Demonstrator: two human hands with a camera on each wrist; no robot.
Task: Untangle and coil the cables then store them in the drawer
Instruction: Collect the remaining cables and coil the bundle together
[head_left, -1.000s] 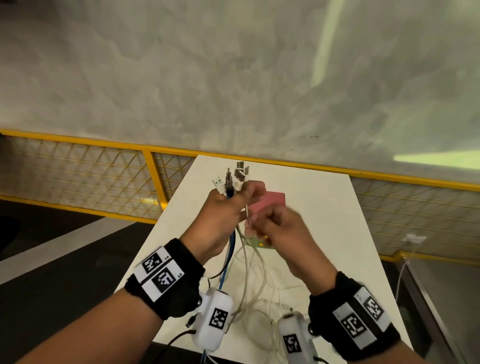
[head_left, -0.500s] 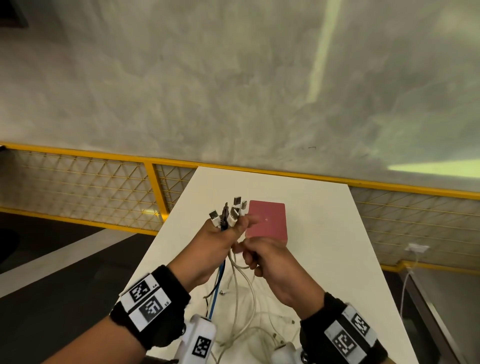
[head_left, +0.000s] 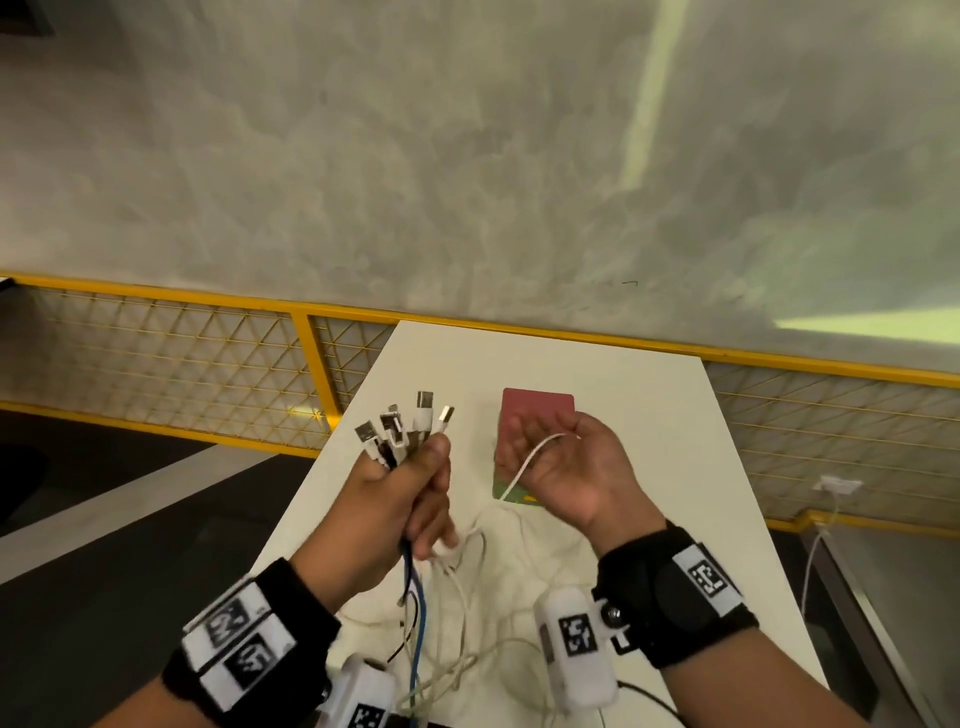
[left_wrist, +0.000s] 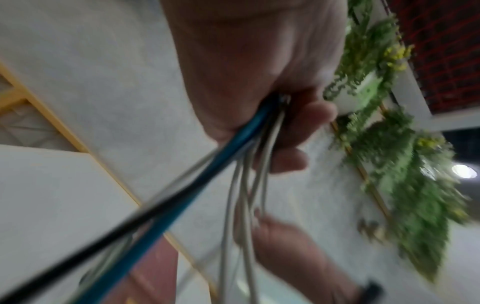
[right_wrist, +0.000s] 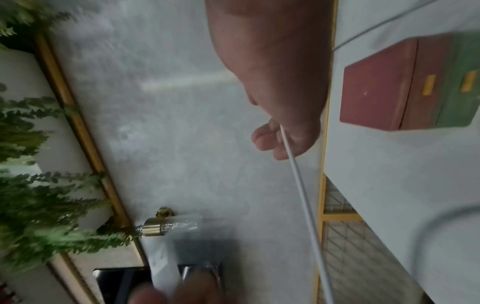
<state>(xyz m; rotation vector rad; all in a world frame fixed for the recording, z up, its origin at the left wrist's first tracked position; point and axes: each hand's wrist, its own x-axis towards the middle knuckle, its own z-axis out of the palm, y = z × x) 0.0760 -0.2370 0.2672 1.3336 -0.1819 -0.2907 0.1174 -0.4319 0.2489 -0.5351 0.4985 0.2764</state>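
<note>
My left hand (head_left: 400, 499) grips a bundle of cables (head_left: 415, 587) just below their plugs. Several USB plugs (head_left: 405, 426) fan out above the fist. White, blue and black cords hang from it to the white table (head_left: 649, 415), as the left wrist view shows (left_wrist: 249, 156). My right hand (head_left: 566, 467) is held apart to the right, palm toward me, and pinches one white cable (head_left: 524, 467) that runs down toward the tangle (head_left: 467, 623). In the right wrist view this white cable (right_wrist: 298, 185) leaves the curled fingers (right_wrist: 270, 139). No drawer front is seen open.
A small red and green box (head_left: 537, 410) stands on the table behind my right hand, also seen in the right wrist view as a box (right_wrist: 389, 86). A yellow mesh railing (head_left: 208, 364) runs past the table's far edge. A grey wall rises behind it.
My right hand has drawn away to the right from the left hand, pulling one white cable out of the bundle. The left hand keeps its grip on the plugs.
</note>
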